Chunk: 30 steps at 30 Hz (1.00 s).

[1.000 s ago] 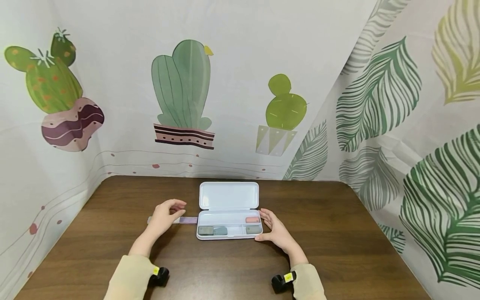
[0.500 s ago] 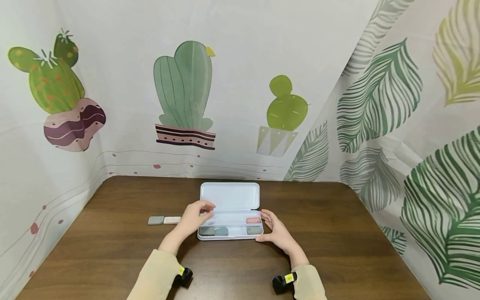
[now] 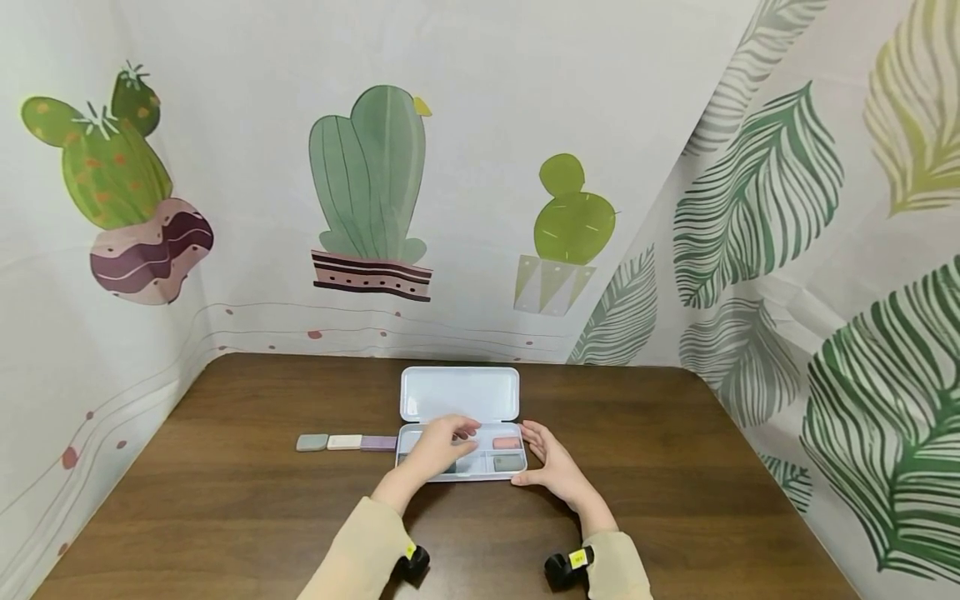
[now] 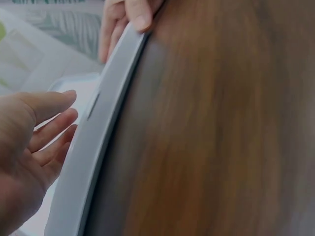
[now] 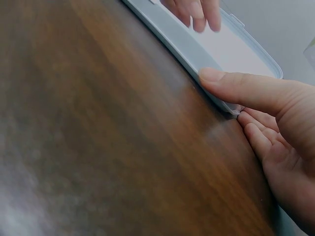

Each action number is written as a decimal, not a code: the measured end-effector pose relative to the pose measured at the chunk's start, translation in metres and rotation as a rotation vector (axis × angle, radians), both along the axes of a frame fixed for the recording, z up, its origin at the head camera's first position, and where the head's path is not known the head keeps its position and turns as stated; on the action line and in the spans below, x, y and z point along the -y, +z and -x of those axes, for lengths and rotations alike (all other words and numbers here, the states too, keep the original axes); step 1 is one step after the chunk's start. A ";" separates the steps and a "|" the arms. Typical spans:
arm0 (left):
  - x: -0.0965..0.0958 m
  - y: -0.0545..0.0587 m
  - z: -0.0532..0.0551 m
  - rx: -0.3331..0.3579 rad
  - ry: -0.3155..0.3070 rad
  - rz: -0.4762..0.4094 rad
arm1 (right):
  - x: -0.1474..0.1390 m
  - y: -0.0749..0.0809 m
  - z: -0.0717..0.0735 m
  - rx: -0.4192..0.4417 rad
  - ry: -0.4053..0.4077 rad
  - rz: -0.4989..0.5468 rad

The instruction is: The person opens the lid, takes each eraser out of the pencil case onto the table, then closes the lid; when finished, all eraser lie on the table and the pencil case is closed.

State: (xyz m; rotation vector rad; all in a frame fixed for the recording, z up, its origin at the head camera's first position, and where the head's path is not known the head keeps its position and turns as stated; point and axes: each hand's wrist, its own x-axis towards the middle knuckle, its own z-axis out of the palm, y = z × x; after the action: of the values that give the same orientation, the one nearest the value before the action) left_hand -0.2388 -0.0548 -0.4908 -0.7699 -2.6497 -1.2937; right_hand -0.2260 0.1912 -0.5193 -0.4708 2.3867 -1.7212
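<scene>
A pale blue pencil case [image 3: 460,394] lies with its hinged lid up, near the middle of the table. My left hand [image 3: 438,448] hovers over its left and middle compartments, fingers loosely bent with nothing between them. At the case's right end, my right hand [image 3: 558,471] grips it, thumb at the front edge and fingers along the side. Inside on the right are a small pink block [image 3: 506,443] and a grey-green block [image 3: 508,462] below it. The left hand mostly hides the blocks in the front left compartment.
Left of the case, a grey block [image 3: 312,442], a white block [image 3: 344,442] and a purple block [image 3: 378,444] form a row, the purple one close against the case. A printed cloth [image 3: 472,167] hangs behind the brown table [image 3: 675,483].
My left hand has moved right, from above the row of blocks to over the case, uncovering the row. The right hand has stayed at the case's right end.
</scene>
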 end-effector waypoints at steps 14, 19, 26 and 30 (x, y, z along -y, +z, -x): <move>-0.041 -0.001 0.004 -0.007 -0.048 0.136 | -0.001 -0.001 0.000 -0.007 0.003 -0.013; -0.047 -0.003 0.006 0.009 -0.049 0.156 | -0.002 -0.001 0.000 -0.007 0.013 -0.001; -0.051 -0.007 0.010 -0.018 -0.045 0.178 | -0.001 -0.001 0.001 0.009 0.003 -0.004; -0.052 -0.005 0.009 -0.063 -0.050 0.187 | -0.002 -0.001 0.001 0.002 0.015 -0.001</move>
State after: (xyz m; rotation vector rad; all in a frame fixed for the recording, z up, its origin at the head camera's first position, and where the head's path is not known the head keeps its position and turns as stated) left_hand -0.2478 -0.0029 -0.4959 -0.8902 -2.7456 -1.0232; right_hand -0.2271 0.1929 -0.5205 -0.4852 2.3759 -1.7132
